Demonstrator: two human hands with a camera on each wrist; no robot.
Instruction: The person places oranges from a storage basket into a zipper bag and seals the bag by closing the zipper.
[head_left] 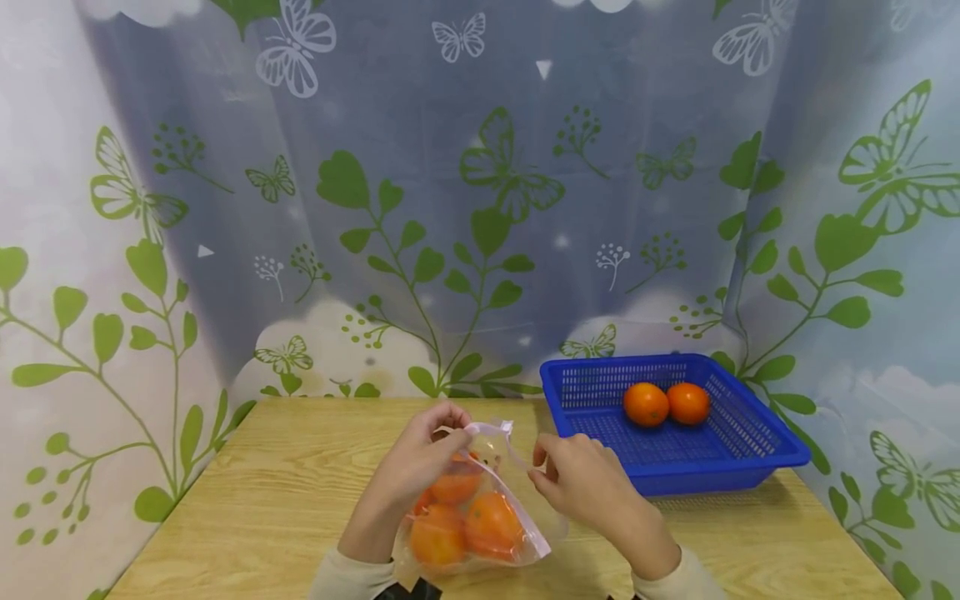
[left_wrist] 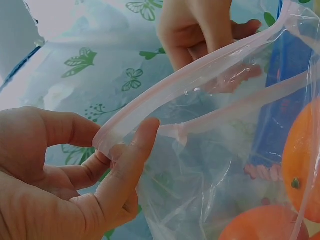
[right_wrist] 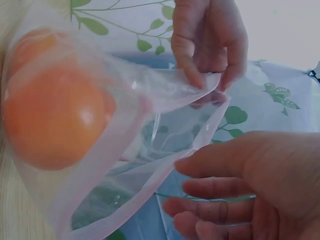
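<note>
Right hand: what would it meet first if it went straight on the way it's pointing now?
Most likely the pink-edged rim of the clear plastic bag; the right hand points toward it. Depth is unclear, so it may already be touching.

Left sleeve: was long, plain and a pale cream, its cuff ending just short of the wrist in a soft, slightly curved edge.
Right sleeve: matched it in cream, with the same plain finish and a rounded cuff line.
Left wrist gear: was black and angular, with sharp corners, cut off by the head view's lower edge.
Right wrist gear: showed only as a dark sliver beside the cuff, too small to make out.
Left hand: was bare, with slim fingers and creased joints.
Right hand: was bare too, its fingers slender with rounded tips.
</note>
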